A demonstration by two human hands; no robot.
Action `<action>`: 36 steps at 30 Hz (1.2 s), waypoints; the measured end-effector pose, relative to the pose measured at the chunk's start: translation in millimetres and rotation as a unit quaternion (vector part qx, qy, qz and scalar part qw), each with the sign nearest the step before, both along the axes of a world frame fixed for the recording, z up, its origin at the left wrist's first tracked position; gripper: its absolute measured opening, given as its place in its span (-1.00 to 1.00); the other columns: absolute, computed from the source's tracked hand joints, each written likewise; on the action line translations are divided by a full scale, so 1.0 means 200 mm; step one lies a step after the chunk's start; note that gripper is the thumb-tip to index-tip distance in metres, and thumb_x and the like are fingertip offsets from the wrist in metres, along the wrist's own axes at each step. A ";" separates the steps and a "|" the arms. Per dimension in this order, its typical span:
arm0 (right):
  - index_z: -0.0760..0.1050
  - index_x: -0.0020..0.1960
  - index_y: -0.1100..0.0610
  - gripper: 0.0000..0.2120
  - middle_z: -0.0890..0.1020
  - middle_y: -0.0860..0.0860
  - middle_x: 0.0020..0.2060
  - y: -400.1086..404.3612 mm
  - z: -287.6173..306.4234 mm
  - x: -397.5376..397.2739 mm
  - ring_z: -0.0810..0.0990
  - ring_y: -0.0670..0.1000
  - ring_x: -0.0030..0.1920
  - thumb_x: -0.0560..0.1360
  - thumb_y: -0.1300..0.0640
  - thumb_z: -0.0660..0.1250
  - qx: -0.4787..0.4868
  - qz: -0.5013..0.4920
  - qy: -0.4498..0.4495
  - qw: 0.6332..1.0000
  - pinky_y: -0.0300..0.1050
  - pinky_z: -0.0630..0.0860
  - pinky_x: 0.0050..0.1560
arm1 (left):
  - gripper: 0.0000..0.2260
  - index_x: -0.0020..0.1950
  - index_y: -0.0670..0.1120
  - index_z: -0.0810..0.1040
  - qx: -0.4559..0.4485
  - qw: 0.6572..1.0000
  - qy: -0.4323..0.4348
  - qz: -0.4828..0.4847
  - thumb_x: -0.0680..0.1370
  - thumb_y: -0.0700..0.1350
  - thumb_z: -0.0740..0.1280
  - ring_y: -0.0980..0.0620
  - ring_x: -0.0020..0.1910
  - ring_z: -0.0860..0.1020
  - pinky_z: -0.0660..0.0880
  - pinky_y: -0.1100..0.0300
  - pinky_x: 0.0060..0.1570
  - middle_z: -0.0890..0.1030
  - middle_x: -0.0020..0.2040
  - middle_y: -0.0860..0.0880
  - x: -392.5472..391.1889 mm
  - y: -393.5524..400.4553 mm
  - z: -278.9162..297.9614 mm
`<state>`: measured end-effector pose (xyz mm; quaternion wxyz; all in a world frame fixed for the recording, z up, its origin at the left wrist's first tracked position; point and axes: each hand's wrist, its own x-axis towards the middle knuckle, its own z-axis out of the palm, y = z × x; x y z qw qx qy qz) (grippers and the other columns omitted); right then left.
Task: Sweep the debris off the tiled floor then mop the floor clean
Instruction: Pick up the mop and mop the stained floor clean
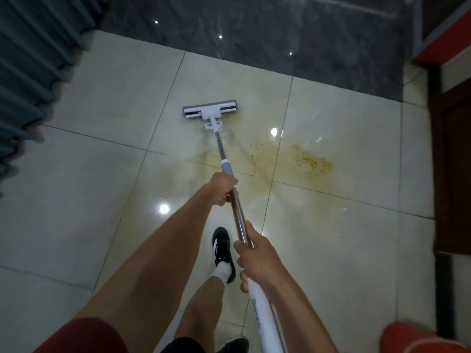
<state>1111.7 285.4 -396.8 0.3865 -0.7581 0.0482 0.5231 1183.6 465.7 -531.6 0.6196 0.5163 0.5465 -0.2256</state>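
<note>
We are holding the flat mop (235, 189) by its long pole with both hands, and it looks to us like a light tool: a thin metal tube with a white plastic upper sleeve and a small flat head. The pole should be stiff enough to push through without bending, though the smooth metal may be slippery in a damp palm, so the grey collar and the white sleeve seem the surer places to grip. We are wrapping the left hand (224, 188) around the metal shaft just below the grey collar, fingers curled round it. We are closing the right hand (254, 256) around the pole nearer the body, where the metal meets the white sleeve, fingers and thumb curled round.

The mop head (210, 112) is lying flat on the pale tiled floor (89, 174), well ahead of both hands and slightly to the left of them, near the dark tile border (254, 29). The yellowish stain (303, 160) with its small specks is sitting to the right of the pole, apart from the head, with a fainter smear running under the shaft. Our shoe (223, 253) is stepping between the two arms, beneath the pole.
</note>
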 end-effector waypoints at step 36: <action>0.18 0.57 -0.22 -0.47 0.45 0.04 -0.31 0.41 -0.13 0.69 0.40 -0.03 -0.50 0.66 0.09 0.21 0.019 -0.134 0.034 0.990 -0.19 0.41 -0.49 | -0.83 0.20 -0.19 0.46 0.054 0.993 -0.019 -0.105 0.67 -0.13 0.29 0.01 -0.46 0.47 0.30 0.33 -0.74 0.57 -0.07 -0.19 0.77 0.37 0.01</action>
